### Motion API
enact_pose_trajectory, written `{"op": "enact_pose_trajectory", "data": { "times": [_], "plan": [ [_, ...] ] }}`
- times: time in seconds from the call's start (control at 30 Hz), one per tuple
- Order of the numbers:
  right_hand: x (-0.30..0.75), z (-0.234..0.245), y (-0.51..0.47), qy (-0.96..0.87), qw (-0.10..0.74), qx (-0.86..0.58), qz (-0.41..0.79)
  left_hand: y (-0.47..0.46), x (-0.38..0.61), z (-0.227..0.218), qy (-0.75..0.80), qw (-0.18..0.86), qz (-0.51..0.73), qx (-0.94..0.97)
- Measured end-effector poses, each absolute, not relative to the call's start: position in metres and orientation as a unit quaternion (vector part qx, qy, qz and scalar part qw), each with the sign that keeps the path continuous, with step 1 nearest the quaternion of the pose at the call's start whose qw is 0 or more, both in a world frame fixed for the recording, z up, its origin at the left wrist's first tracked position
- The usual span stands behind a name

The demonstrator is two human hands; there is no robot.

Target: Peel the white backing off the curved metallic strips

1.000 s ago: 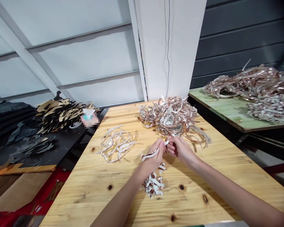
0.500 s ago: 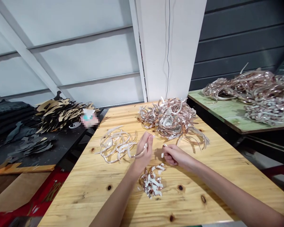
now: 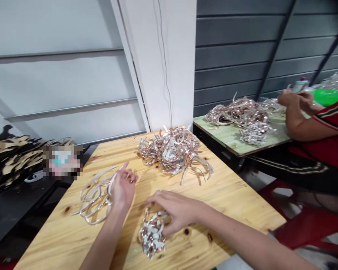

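My left hand (image 3: 124, 189) is over the right edge of a loose heap of long, shiny pale strips (image 3: 94, 202). Its palm faces up, with the fingers loosely bent and apart; one pale strip lies against its outer side. My right hand (image 3: 178, 212) is open, palm down, thumb and fingers spread around the upper right of a small pile of short white and rose-gold strip pieces (image 3: 153, 238). I cannot tell whether its fingertips touch any piece. Behind both hands sits a big tangle of rose-gold and white strips (image 3: 174, 148).
The wooden table (image 3: 225, 198) carries all the piles. To the right, a green-topped table (image 3: 224, 137) holds more strips, with a co-worker's hands (image 3: 294, 98) above it. Dark and tan cut pieces (image 3: 17, 157) lie on a black table at left.
The view has swung right, bringing the co-worker in. My left hand has moved to the long strips and loosened. My right hand has opened and reached the small pile.
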State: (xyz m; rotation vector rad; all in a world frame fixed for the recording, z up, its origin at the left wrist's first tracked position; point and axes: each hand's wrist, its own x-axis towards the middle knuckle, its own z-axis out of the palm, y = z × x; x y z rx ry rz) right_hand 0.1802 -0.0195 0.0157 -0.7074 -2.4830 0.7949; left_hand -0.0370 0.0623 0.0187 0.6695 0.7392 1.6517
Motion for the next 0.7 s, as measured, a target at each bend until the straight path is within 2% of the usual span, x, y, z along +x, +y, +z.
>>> {"op": "enact_pose_trajectory", "data": {
  "times": [0.1, 0.17, 0.33, 0.43, 0.5, 0.6, 0.7],
  "plan": [
    [0.173, 0.015, -0.025, -0.933, 0.209, -0.165, 0.244, 0.062, -0.045, 0.027, 0.308, 0.574, 0.706, 0.279],
    [0.166, 0.010, -0.030, -0.951, 0.169, -0.137, 0.221, 0.060, -0.045, 0.031, 0.321, 0.574, 0.695, 0.289],
    [0.155, -0.002, -0.029, -0.959, 0.076, -0.165, 0.216, 0.054, -0.030, 0.035, 0.382, 0.572, 0.645, 0.332],
    [0.165, 0.009, -0.021, -0.954, 0.123, -0.181, 0.204, 0.053, -0.022, 0.029, 0.408, 0.571, 0.610, 0.366],
    [0.178, 0.021, -0.014, -0.924, 0.209, -0.249, 0.200, 0.052, -0.018, 0.022, 0.409, 0.570, 0.594, 0.395],
    [0.200, 0.034, -0.001, -0.804, 0.312, -0.483, 0.149, 0.051, -0.015, 0.014, 0.409, 0.552, 0.584, 0.433],
    [0.216, 0.030, 0.014, -0.683, 0.290, -0.668, 0.062, 0.048, -0.012, 0.007, 0.411, 0.535, 0.572, 0.467]
  ]
}}
